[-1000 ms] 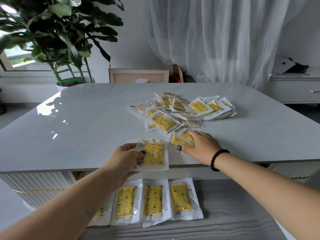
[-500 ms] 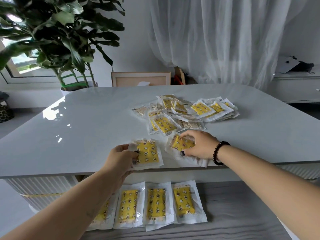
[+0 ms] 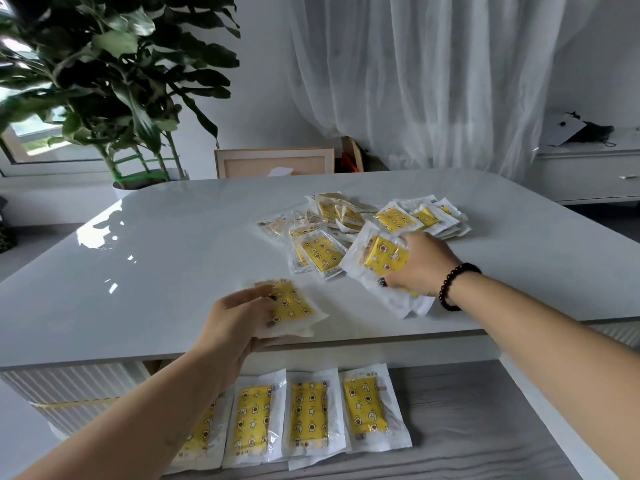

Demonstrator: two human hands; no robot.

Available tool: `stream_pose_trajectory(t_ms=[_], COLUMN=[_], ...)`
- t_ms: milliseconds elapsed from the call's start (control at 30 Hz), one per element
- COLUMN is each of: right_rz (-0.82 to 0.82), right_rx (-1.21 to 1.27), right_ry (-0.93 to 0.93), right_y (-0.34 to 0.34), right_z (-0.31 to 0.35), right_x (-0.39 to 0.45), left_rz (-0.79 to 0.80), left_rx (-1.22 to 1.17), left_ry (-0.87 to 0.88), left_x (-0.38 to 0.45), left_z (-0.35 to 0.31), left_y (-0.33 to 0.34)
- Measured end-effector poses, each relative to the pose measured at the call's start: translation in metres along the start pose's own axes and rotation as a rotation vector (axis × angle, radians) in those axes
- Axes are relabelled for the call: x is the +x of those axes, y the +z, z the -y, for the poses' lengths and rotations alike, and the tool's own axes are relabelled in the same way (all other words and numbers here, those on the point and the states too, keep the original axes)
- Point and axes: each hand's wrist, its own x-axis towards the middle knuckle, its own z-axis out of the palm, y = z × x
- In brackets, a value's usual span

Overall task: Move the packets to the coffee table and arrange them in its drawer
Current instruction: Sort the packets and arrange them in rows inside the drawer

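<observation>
Left hand (image 3: 235, 317) grips a yellow packet (image 3: 291, 303) near the worktop (image 3: 173, 258) edge; right hand (image 3: 420, 265) grips another packet (image 3: 384, 259) beside the pile (image 3: 363, 223). Four packets (image 3: 304, 415) sit in the open drawer (image 3: 485, 427), the leftmost half hidden behind the forearm.

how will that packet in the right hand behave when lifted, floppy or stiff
Probably floppy: the packet in the right hand bends, its clear edges drooping toward the table. Likely light, since a loose hold carries it. The glossy wrap looks slippery, so packets may slide off one another.
</observation>
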Motion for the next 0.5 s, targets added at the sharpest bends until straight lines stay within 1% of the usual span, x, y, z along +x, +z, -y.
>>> stream_pose_trajectory(t_ms=[33,100,167,200,233,300,367,400,433,500], right_rz=[-0.005,0.047,0.094,0.097,0.082,0.054,0.071,0.086,0.103,0.163], right_rx=[-0.066,-0.182,-0.18,-0.106,0.035,0.48,0.879,1.002,1.068,1.104], right_ry=[-0.063,-0.151,-0.177,-0.162,-0.115,0.047,0.177,0.219,0.241,0.237], right_y=[-0.008,-0.018,-0.015,-0.01,-0.003,0.009,0.019,0.023,0.027,0.033], right_z=[0.0,-0.002,-0.009,-0.013,-0.016,-0.017,-0.012,-0.007,-0.002,0.01], right_x=[-0.001,-0.005,-0.01,-0.012,-0.013,-0.016,-0.021,-0.023,-0.026,-0.031], left_rz=[-0.018,-0.049,-0.062,-0.061,-0.059,-0.042,-0.017,-0.003,0.014,0.054], left_rx=[0.088,0.219,0.305,0.34,0.364,0.391,0.394,0.394,0.392,0.371], left_ry=[0.056,0.162,0.248,0.277,0.297,0.308,0.298,0.295,0.292,0.294], left_x=[0.001,-0.001,-0.002,-0.003,-0.004,-0.005,-0.007,-0.009,-0.01,-0.013], left_z=[0.001,0.002,0.002,0.002,0.002,0.002,0.003,0.003,0.004,0.003], left_y=[0.0,0.001,0.002,0.002,0.003,0.004,0.006,0.007,0.009,0.012])
